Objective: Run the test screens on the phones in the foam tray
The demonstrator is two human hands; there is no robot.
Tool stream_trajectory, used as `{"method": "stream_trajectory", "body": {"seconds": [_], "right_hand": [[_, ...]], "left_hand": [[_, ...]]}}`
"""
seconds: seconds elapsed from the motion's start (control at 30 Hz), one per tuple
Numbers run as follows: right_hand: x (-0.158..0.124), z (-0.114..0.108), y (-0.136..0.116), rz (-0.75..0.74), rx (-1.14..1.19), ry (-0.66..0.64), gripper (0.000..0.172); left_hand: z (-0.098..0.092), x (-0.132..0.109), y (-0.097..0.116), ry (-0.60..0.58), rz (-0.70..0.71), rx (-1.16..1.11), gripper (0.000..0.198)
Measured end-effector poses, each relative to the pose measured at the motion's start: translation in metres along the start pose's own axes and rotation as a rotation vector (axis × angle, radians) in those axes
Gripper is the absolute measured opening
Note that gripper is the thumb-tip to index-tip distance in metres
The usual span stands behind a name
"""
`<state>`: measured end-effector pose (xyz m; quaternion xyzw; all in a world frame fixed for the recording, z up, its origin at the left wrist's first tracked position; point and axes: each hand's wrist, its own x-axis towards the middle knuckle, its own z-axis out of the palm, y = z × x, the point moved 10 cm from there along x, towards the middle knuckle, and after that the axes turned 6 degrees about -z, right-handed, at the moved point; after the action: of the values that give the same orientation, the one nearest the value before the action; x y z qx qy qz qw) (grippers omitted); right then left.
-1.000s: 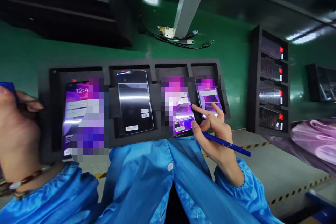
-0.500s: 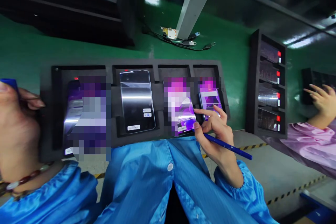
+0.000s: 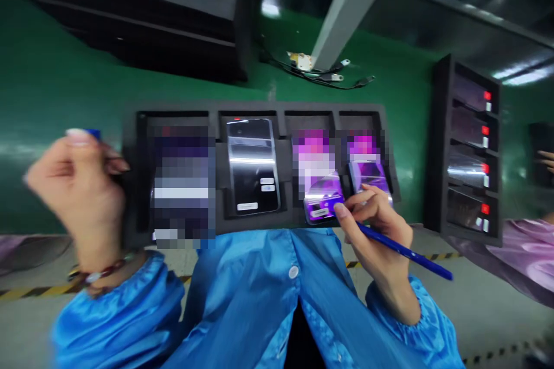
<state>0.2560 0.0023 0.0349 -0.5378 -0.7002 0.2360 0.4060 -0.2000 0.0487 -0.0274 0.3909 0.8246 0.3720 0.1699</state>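
My right hand (image 3: pixel 378 228) is closed round a blue pen (image 3: pixel 404 251), its tip end at the lower part of a lit purple phone (image 3: pixel 318 204) in the third slot of the black foam tray (image 3: pixel 199 227). The fingers also lie over the lower part of another lit phone (image 3: pixel 363 173) in the fourth slot. A dark-screened phone (image 3: pixel 251 155) with white labels rests in the second slot. The phone in the first slot is mostly blurred out by blocks. At the tray's left end my left hand (image 3: pixel 84 184) is closed on a small blue piece (image 3: pixel 94 134), mostly hidden by the fingers.
A second black tray (image 3: pixel 440 144) with several phones stands at the right on the green bench (image 3: pixel 404 121). Cables (image 3: pixel 335 77) lie by a grey post (image 3: pixel 352 8) behind. A large black box (image 3: pixel 186 40) stands back left. Another person's pink sleeve (image 3: pixel 526 239) shows at the right.
The view has shifted left, so tray, phones and both hands appear further right. The right hand stays at the third phone with the pen. The other person's hand has mostly left view.
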Motion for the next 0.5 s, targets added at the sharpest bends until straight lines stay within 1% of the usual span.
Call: {"method": "stream_trajectory", "body": {"seconds": [0.03,0.07,0.13,0.2,0.3,0.4,0.5], "right_hand": [[0.003,0.008,-0.008,-0.013,0.004,-0.008,0.031],[0.007,0.02,-0.019,-0.035,0.012,-0.049,0.027],[0.014,0.054,-0.044,-0.087,0.062,-0.178,0.022],[0.019,0.088,-0.066,-0.11,0.133,-0.284,0.022],[0.02,0.125,-0.084,-0.111,0.21,-0.35,0.028],[0.016,0.146,-0.085,-0.079,0.252,-0.37,0.033],[0.013,0.156,-0.085,-0.064,0.249,-0.375,0.033]], "left_hand": [[-0.003,-0.003,0.004,0.03,0.049,-0.093,0.046],[0.0,-0.007,0.008,0.003,0.088,-0.177,0.047],[0.002,-0.014,0.012,0.009,0.122,-0.291,0.048],[0.009,-0.021,0.016,-0.022,0.137,-0.336,0.049],[0.015,-0.029,0.02,-0.059,0.156,-0.358,0.051],[0.016,-0.032,0.021,-0.069,0.166,-0.372,0.048],[0.017,-0.033,0.02,-0.09,0.166,-0.377,0.044]]}}
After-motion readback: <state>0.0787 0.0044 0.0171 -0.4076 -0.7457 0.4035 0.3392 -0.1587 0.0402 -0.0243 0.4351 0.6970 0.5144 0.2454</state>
